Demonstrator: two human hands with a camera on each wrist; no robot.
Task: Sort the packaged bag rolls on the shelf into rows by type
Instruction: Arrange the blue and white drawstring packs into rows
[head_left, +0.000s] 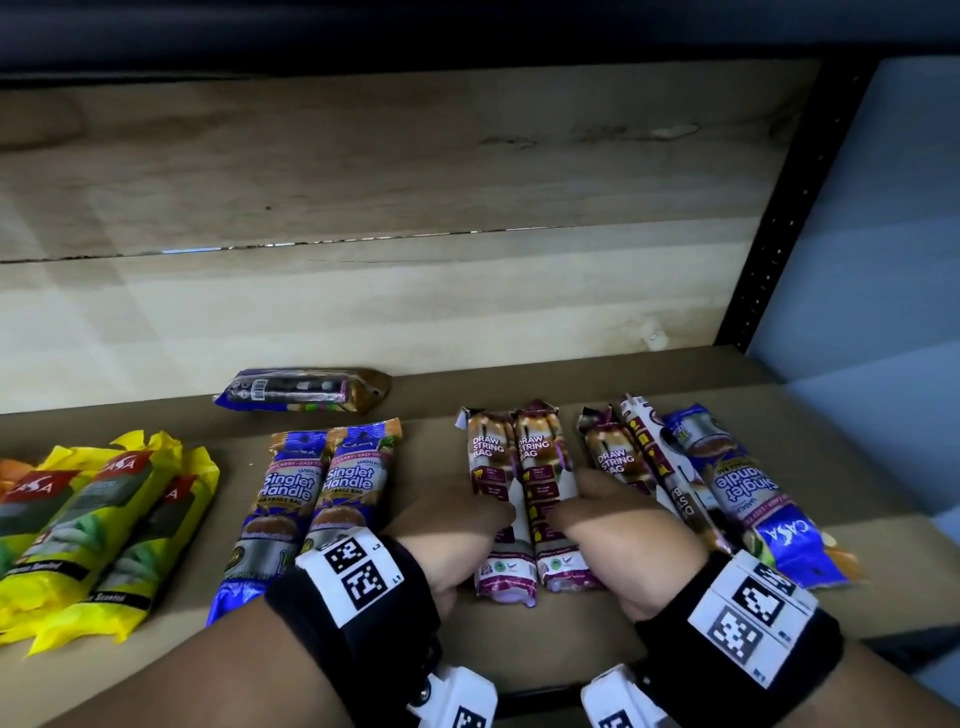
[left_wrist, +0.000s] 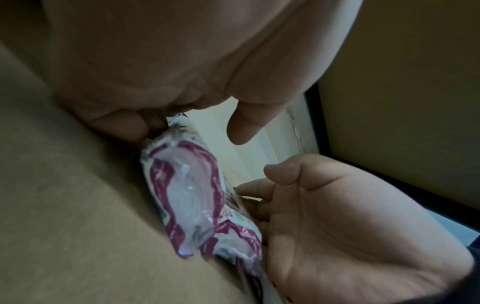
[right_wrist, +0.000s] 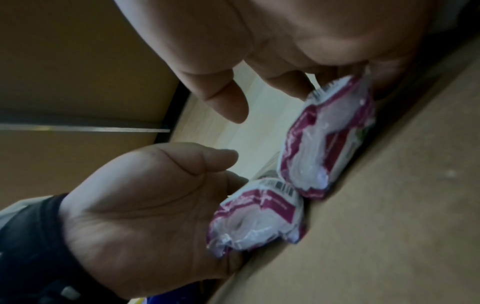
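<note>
Two purple-and-white draw string bag rolls (head_left: 496, 499) (head_left: 545, 493) lie side by side on the brown shelf board (head_left: 545, 639), lengthwise front to back. My left hand (head_left: 462, 519) lies against the left roll's outer side, and my right hand (head_left: 602, 514) against the right roll's outer side. In the left wrist view the left roll (left_wrist: 187, 189) sits between my left hand (left_wrist: 168, 92) and the right hand's flat palm (left_wrist: 337, 216). The right wrist view shows both roll ends (right_wrist: 330, 144) (right_wrist: 259, 216) and both thumbs free.
Right of my hands lie another draw string roll (head_left: 613, 457), a turned-over roll (head_left: 660, 467) and a reversed blue Singlet Handle roll (head_left: 753, 493). Two blue Singlet Handle rolls (head_left: 311, 493) lie left, one (head_left: 301, 391) crosswise behind. Yellow rolls (head_left: 104, 519) far left. Black upright (head_left: 779, 208).
</note>
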